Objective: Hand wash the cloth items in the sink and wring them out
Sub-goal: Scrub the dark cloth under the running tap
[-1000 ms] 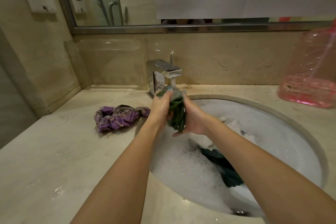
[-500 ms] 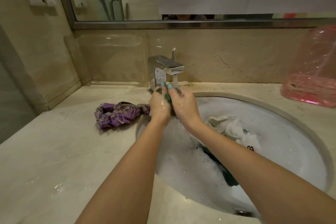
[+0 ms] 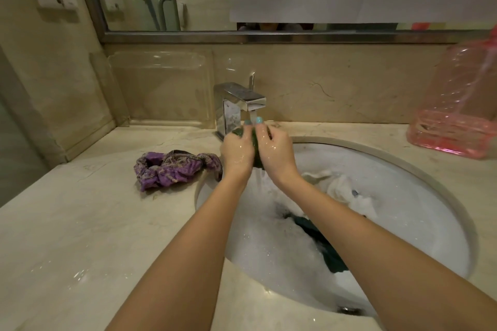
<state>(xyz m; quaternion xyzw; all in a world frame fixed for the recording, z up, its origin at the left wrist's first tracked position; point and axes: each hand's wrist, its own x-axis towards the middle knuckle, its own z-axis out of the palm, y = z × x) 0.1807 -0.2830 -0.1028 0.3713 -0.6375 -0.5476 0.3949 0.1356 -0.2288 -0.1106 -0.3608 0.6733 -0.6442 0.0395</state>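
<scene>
My left hand (image 3: 236, 152) and my right hand (image 3: 275, 150) press together around a small dark green cloth (image 3: 255, 148), held right under the chrome faucet (image 3: 239, 102). Water runs from the spout over my fingers and drips from the cloth into the sink (image 3: 398, 158). Most of the green cloth is hidden between my palms. The basin holds soapy foam, a white cloth (image 3: 347, 188) at the back right, and another dark green cloth (image 3: 322, 244) partly under my right forearm.
A crumpled purple cloth (image 3: 172, 169) lies on the marble counter (image 3: 80, 223) left of the sink. A pink plastic jug (image 3: 462, 105) stands at the far right. A clear acrylic tray leans against the backsplash, below the mirror.
My hands rose and closed tighter around the green cloth, bringing it up under the running faucet. The cloth hung visibly between my palms before; it is mostly covered now.
</scene>
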